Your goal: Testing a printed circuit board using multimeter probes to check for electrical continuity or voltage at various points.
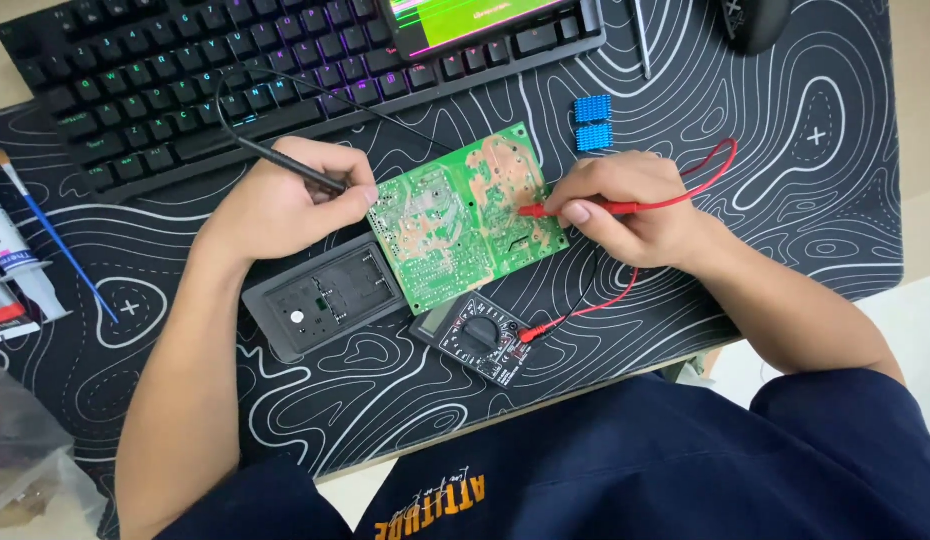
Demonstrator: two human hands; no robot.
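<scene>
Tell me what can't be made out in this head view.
- Black probe tip: hidden by the left hand.
- Red probe tip: too small to tell which point of the circuit board it touches.
- Meter display: partly under the board, unreadable.
- Phone and mouse: cut off by the top edge.

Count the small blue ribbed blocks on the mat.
2. One blue block lies above the green circuit board, just below the keyboard; the second blue block sits right below it, above the right hand. Others may be hidden.
</scene>
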